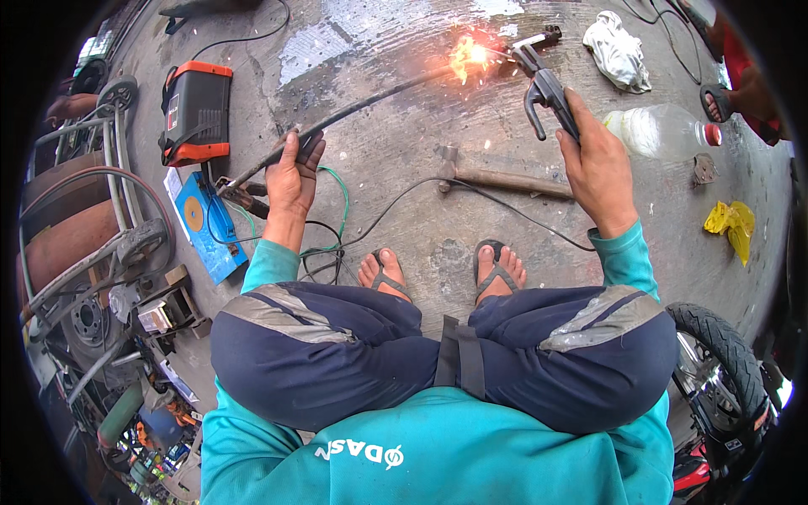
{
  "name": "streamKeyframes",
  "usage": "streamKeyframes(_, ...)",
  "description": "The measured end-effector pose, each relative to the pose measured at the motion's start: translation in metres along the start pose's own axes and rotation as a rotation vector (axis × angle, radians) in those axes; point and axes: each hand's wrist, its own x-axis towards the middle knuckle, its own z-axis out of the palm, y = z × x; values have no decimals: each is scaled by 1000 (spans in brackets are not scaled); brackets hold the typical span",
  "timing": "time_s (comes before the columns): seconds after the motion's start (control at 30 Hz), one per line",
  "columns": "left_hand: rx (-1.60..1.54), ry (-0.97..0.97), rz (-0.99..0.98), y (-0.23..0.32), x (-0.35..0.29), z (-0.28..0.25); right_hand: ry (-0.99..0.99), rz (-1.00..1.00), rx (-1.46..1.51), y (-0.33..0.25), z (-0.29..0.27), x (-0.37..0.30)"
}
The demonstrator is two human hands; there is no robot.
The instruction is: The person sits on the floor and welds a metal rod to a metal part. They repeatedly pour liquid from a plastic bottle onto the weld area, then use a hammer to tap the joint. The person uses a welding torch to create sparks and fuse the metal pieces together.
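Note:
My left hand (291, 181) grips a long, dark, slightly bent metal bar (370, 100) near its lower end, thumb on top. The bar slants up and away to the right. A clamp (246, 198) sits by its near end, just below my hand. My right hand (601, 168) is closed around the dark handle of a welding electrode holder (549, 91). At the bar's far end, beside the holder's jaws, an orange-white burst of sparks (470, 59) glows and hides the tip. A hammer (509, 182) with a wooden handle lies on the concrete between my hands.
An orange and black welding machine (199, 114) and a blue flat box (210, 227) stand at the left, near a metal cart (118, 185). Cables (396, 198) cross the floor. A plastic jug (661, 132), white cloth (617, 50), motorcycle wheel (715, 353) and another person's foot (715, 103) are at the right.

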Motion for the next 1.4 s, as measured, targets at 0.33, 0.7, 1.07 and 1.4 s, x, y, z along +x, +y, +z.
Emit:
streamKeyframes(0.33,26,1,24,3,7,-9,43,31,109,-4,-7,-1)
streamKeyframes(0.7,31,-17,39,1,0,-8,86,-13,72,2,5,-5)
streamKeyframes(1.07,44,-142,58,-1,-4,-19,-15,206,271,-5,2,-17)
streamKeyframes(1.4,125,-85,73,2,1,-17,-5,207,210,-1,9,-27)
